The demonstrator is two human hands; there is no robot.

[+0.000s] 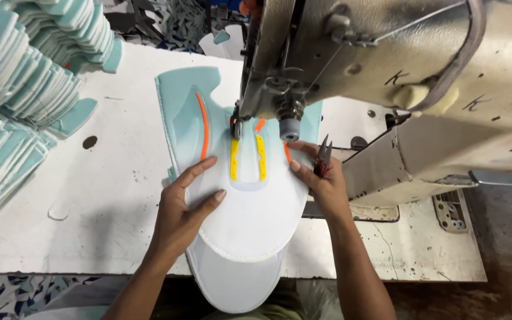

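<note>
A flat shoe upper piece (250, 207), white with pale teal panels, orange curved stripes and two yellow strips, lies on the sewing table under the needle area of an industrial sewing machine (386, 65). My left hand (182, 207) presses flat on the white part at the piece's left side, fingers spread. My right hand (321, 178) rests on the piece's right edge beside the presser foot (290, 127) and holds small thread snips (323, 155) between its fingers.
Tall stacks of teal and white cut pieces (19, 83) fill the table's left and back left. The white table top (108, 195) is scuffed, with a dark hole. The machine's beige body overhangs the right half. Fabric scraps lie on the floor below.
</note>
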